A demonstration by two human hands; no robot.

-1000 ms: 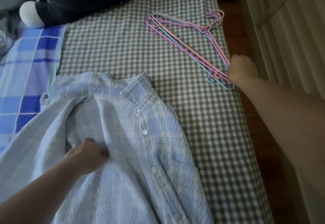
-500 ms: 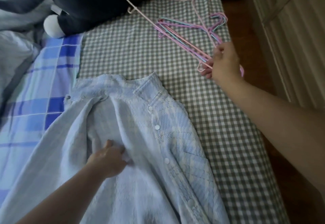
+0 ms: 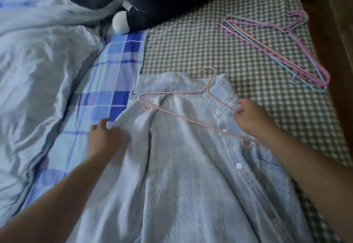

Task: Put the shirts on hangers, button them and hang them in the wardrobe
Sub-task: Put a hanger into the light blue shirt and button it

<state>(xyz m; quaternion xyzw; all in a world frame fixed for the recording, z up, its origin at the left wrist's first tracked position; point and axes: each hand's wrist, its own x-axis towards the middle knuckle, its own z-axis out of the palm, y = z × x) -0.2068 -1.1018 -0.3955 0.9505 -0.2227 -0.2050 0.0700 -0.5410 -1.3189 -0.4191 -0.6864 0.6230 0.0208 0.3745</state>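
- Head view: a pale blue shirt (image 3: 191,166) lies open, inside up, on the bed (image 3: 191,48), filling the space between the two hands, its collar on the far side of them.
- The right hand (image 3: 250,118) pinches the near arm of a pink hanger (image 3: 172,107), which lies across the shirt's upper part, just beyond both hands, hook pointing past the collar.
- The left hand (image 3: 103,139) rests at the shirt's left front edge; it is blurred, so I cannot tell whether the fingers grip the cloth or only press on it.
- Handling, as I judge it: the shirt looks soft, fleecy and limp, so it will sag and bunch. Best taken at the front edge or shoulder seam and lifted over each hanger end.
- The hanger looks thin, light and a little springy. Hold it near the neck below the hook for control.
- The white buttons (image 3: 239,165) run down the placket nearest the right hand, all undone.
- Spare hangers (image 3: 275,51), pink, purple and teal, lie stacked beyond the right hand.
- No container or wardrobe is in view.
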